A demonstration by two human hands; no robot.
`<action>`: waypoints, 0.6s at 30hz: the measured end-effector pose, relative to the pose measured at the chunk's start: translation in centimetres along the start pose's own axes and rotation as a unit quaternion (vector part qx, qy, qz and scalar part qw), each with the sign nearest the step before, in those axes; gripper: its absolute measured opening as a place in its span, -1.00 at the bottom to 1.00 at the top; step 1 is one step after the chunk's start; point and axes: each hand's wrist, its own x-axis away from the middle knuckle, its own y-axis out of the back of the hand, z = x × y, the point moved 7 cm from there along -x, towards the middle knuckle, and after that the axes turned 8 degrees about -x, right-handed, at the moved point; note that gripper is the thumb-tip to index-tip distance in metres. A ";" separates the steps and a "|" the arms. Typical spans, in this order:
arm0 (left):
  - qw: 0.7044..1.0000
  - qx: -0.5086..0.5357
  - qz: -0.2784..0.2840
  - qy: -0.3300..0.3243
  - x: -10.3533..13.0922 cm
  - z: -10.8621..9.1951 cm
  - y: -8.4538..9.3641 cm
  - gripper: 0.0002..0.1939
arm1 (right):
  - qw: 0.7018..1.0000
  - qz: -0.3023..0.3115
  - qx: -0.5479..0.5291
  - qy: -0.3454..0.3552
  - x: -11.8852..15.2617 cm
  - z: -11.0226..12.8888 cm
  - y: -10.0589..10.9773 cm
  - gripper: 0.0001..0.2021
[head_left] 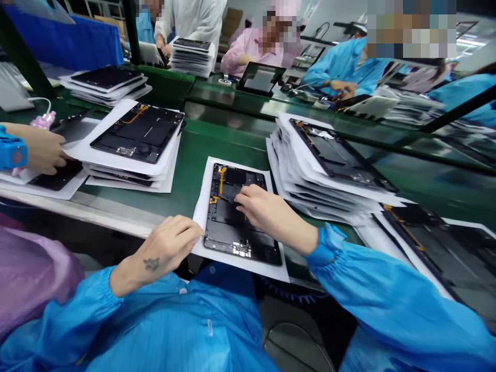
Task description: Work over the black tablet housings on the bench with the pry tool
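Note:
A black tablet housing (232, 219) with an orange flex cable (221, 181) lies on a white sheet (202, 202) at the bench's front edge. My left hand (170, 245) is at the housing's lower left corner, its fingers closed at the edge of the sheet; what they hold, if anything, is hidden. Over the upper middle of the housing, my right hand (259, 209) pinches a thin dark tool (227, 198), whose end points toward the lower part of the orange cable.
Housings interleaved with white sheets form a left stack (139, 134) and a right stack (329, 155). More housings (437, 243) lie at far right. A co-worker's hand (42, 147) reaches in at left. Other people work across the green bench (194, 142).

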 end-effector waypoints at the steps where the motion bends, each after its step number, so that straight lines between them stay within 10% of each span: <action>1: 1.000 0.001 0.001 -0.005 0.2 -0.1 0.0 -0.83 | 1.000 0.008 -0.004 0.003 -0.2 0.1 -0.1 -0.88; 8: 1.000 0.029 0.007 0.000 0.5 0.0 0.2 -0.79 | 0.998 0.045 -0.037 -0.017 0.1 0.6 -0.7 -0.81; 12: 0.999 0.036 0.013 0.001 0.3 -0.1 0.1 -0.78 | 0.971 -0.143 -0.190 -0.027 2.3 0.2 1.9 -0.78; 15: 0.999 0.032 0.014 0.008 0.1 0.0 -0.1 -0.78 | 0.865 -0.265 -0.420 -0.066 5.2 0.0 3.0 -0.90; 18: 0.999 0.030 0.030 0.008 -0.3 -0.2 -0.7 -0.81 | 0.682 -0.303 -0.651 -0.140 7.1 0.1 1.1 -0.96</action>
